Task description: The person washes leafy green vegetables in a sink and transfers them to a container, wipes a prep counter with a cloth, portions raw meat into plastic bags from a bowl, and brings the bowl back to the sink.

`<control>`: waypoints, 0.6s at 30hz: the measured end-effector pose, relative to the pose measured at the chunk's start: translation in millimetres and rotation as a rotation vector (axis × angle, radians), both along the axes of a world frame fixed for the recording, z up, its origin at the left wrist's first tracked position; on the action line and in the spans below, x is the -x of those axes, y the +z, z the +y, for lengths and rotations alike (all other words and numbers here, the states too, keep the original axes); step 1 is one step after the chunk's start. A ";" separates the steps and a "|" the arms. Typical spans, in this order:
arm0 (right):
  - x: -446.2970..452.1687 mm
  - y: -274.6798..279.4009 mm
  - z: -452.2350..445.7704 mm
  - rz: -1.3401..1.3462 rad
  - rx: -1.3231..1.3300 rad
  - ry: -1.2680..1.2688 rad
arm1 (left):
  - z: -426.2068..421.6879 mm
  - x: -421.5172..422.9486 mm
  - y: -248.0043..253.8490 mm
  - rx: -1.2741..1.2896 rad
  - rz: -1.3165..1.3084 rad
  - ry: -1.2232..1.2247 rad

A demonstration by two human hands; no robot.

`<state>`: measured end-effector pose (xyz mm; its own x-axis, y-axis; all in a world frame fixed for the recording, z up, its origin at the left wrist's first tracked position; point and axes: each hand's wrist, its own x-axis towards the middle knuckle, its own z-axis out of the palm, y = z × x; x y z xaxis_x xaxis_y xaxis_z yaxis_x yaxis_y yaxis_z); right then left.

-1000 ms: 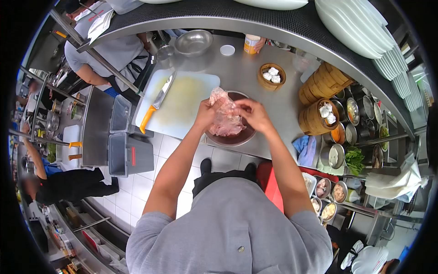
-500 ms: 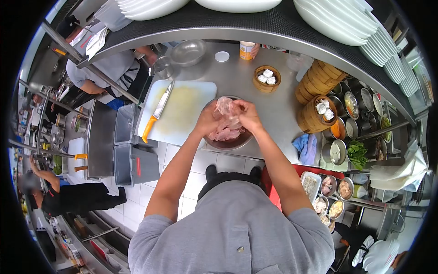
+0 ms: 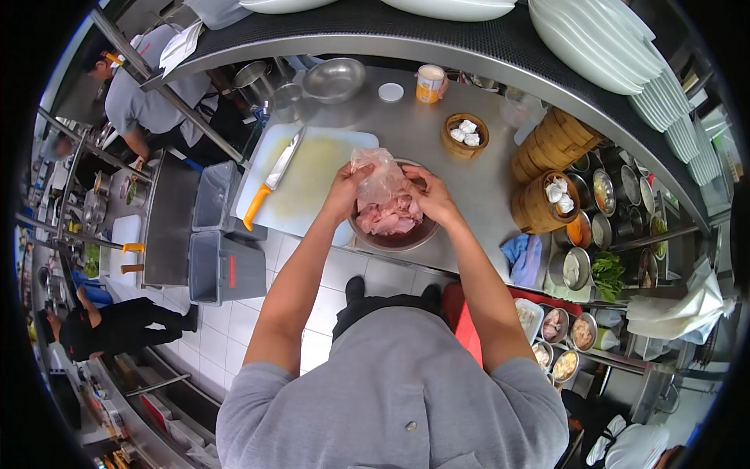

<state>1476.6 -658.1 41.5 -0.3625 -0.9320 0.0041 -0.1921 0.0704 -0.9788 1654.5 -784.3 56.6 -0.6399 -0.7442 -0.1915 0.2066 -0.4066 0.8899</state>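
Pink meat [image 3: 389, 217] sits in the bowl [image 3: 392, 244] at the frame's centre. Your left hand [image 3: 345, 190] grasps the clear plastic bag [image 3: 380, 177] above; whether your right hand [image 3: 434, 198] grips it too, I cannot tell.

Meat [image 3: 390, 216] in bowl [image 3: 426, 230], brd [image 3: 322, 178] L, knife [image 3: 275, 177] atop

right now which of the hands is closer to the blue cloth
Right. The right hand is at the bowl's right side, with the cloth farther right; the left hand is at the bowl's left side, farther from the cloth.
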 end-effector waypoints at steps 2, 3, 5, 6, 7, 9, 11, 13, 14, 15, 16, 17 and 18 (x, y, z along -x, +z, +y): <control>-2.9 1.5 4.4 -0.044 0.029 -0.035 | 0.1 -1.1 2.0 0.006 -0.047 -0.033; -2.1 -0.7 3.0 -0.042 0.032 -0.028 | 1.2 -1.3 5.1 0.072 -0.071 -0.060; -2.1 -7.0 3.8 -0.012 0.096 -0.006 | 4.1 -2.7 10.3 0.134 -0.099 -0.080; -1.6 -11.5 6.6 -0.013 0.095 0.003 | 5.6 -2.8 17.4 0.211 -0.083 -0.097; 0.4 -14.9 8.8 0.034 0.105 -0.069 | 4.7 -2.2 22.4 0.292 -0.067 -0.110; 4.6 -16.4 14.4 0.081 0.117 -0.108 | 0.7 0.5 14.2 0.334 -0.111 -0.128; 7.2 -11.3 26.4 0.193 0.087 -0.245 | 8.6 0.4 1.8 0.362 -0.127 -0.126; 9.3 -8.0 40.4 0.241 0.180 -0.280 | 16.6 0.0 4.0 0.223 -0.075 0.003; 15.7 -20.0 47.9 0.187 0.211 -0.300 | 23.5 -3.0 6.1 0.085 -0.042 0.104; 18.9 -24.5 56.7 0.077 0.205 -0.328 | 29.5 -8.5 14.9 -0.079 0.075 0.134; 25.3 -41.4 64.5 0.045 0.291 -0.350 | 36.5 -13.3 20.8 -0.241 0.205 0.159; 24.7 -42.8 73.2 0.008 0.282 -0.395 | 37.8 -13.9 8.3 -0.359 0.347 0.114; 26.4 -51.6 83.2 -0.046 0.235 -0.408 | 37.4 -12.8 -10.4 -0.469 0.496 0.056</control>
